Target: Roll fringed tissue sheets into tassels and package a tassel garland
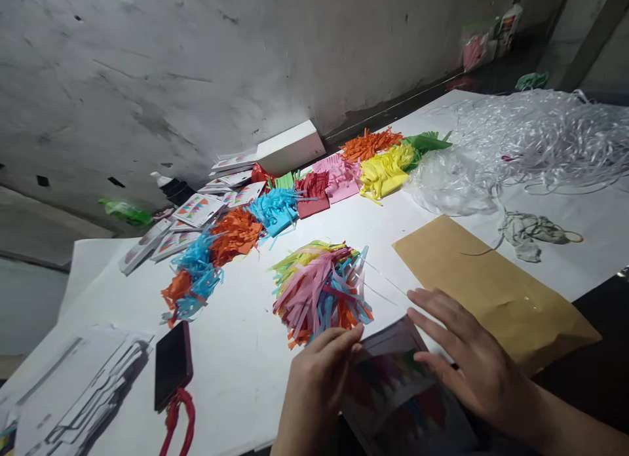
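A clear plastic packet with a colourful printed card lies at the near edge of the white table. My left hand grips the packet's left top corner with curled fingers. My right hand rests flat on its right side, fingers spread. Just beyond my hands sits a mixed bundle of fringed paper strips in pink, blue, green and orange.
A brown envelope lies to the right. Piles of coloured fringed paper curve across the table. White shredded ribbon, a white box, printed cards, a dark phone and stacked packets surround them.
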`<act>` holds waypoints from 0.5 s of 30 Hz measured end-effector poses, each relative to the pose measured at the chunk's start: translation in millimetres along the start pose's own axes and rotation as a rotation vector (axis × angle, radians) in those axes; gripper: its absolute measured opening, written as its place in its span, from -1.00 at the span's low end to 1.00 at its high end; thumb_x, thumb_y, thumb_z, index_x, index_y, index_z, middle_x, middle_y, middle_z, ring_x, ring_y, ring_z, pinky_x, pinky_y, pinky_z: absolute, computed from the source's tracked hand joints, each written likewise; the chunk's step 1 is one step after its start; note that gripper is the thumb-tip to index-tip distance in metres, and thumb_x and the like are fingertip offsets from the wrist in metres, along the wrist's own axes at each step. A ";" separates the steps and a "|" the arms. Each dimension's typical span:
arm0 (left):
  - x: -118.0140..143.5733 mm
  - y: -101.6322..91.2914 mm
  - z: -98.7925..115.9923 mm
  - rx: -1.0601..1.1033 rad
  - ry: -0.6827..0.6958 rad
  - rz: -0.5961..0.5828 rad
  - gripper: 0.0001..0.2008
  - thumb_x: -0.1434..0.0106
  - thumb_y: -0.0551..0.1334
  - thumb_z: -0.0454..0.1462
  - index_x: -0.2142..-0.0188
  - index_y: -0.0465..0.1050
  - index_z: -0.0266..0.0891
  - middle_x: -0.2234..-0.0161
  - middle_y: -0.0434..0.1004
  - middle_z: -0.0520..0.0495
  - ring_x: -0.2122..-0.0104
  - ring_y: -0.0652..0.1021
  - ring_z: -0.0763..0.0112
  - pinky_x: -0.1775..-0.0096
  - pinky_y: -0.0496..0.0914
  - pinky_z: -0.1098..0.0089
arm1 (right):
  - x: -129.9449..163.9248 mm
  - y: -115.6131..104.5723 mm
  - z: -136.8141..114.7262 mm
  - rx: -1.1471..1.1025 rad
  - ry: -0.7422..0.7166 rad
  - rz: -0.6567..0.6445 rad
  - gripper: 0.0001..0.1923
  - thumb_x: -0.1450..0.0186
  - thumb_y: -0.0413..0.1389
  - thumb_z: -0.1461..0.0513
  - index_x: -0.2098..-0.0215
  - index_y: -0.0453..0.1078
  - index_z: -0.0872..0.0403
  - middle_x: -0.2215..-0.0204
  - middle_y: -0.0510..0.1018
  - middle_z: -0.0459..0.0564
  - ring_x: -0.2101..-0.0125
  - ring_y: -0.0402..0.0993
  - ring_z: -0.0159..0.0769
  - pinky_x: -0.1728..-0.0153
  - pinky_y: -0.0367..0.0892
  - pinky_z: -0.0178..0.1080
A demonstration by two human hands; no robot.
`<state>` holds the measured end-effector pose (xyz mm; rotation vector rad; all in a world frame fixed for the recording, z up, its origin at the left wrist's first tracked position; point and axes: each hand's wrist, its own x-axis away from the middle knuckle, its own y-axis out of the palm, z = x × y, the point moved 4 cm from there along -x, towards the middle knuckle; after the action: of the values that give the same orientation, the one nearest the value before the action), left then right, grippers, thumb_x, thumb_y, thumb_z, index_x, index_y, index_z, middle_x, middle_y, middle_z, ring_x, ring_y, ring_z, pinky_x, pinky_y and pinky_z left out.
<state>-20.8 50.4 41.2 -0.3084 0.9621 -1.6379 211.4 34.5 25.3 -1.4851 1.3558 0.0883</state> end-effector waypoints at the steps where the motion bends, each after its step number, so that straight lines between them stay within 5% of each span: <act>1: -6.3 -5.0 -7.7 0.048 -0.053 -0.014 -0.77 -0.41 0.22 -0.24 0.05 0.66 -0.12 0.26 0.71 -0.11 0.33 0.68 0.37 0.31 0.53 0.50 | 3.6 6.7 -9.0 0.081 -0.085 -0.004 -0.59 -0.45 0.11 0.30 -0.25 0.36 0.21 -0.21 0.49 0.19 -0.32 0.25 -0.15 -0.35 0.15 -0.11; 4: -23.0 -10.0 -29.3 0.179 -0.219 -0.043 -0.75 -0.37 0.26 -0.17 0.11 0.69 -0.18 0.24 0.74 -0.16 0.27 0.70 0.25 0.24 0.58 0.39 | 15.7 39.2 -31.9 0.190 -0.327 -0.110 -0.48 -0.44 0.13 0.03 -0.27 0.37 0.11 -0.28 0.43 0.06 -0.39 0.08 -0.04 -0.44 -0.23 0.06; 8: -31.4 2.2 -48.3 0.261 -0.363 -0.042 -0.71 -0.36 0.26 -0.12 0.11 0.68 -0.22 0.14 0.74 -0.19 0.17 0.69 0.16 0.16 0.59 0.28 | 27.6 81.8 -30.6 0.277 -0.303 -0.185 -0.11 -0.27 0.10 -0.32 -0.34 0.30 0.06 -0.39 0.25 0.07 -0.45 -0.18 0.05 -0.42 -0.57 0.10; 12: -27.1 -0.9 -47.0 0.146 -0.271 0.012 -0.71 -0.37 0.25 -0.10 0.14 0.69 -0.18 0.19 0.75 -0.14 0.20 0.70 0.17 0.17 0.59 0.30 | 36.1 91.5 -24.6 0.226 -0.277 -0.220 -0.16 -0.35 0.11 -0.21 -0.41 0.16 0.05 -0.44 0.10 0.06 -0.46 -0.16 -0.04 -0.44 -0.34 0.06; 15: -15.6 -14.9 -29.6 0.013 -0.119 0.069 -0.72 -0.37 0.26 -0.06 0.13 0.69 -0.12 0.19 0.75 -0.11 0.23 0.71 0.20 0.22 0.60 0.37 | 30.3 62.0 -26.8 0.109 -0.235 -0.021 -0.27 -0.46 0.10 0.00 -0.47 0.01 0.05 -0.42 0.17 0.11 -0.42 0.02 -0.08 -0.42 -0.13 0.07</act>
<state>-45.5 77.2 37.9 -0.3563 0.8627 -1.5453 160.5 8.9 -21.9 -1.3516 1.1377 0.1674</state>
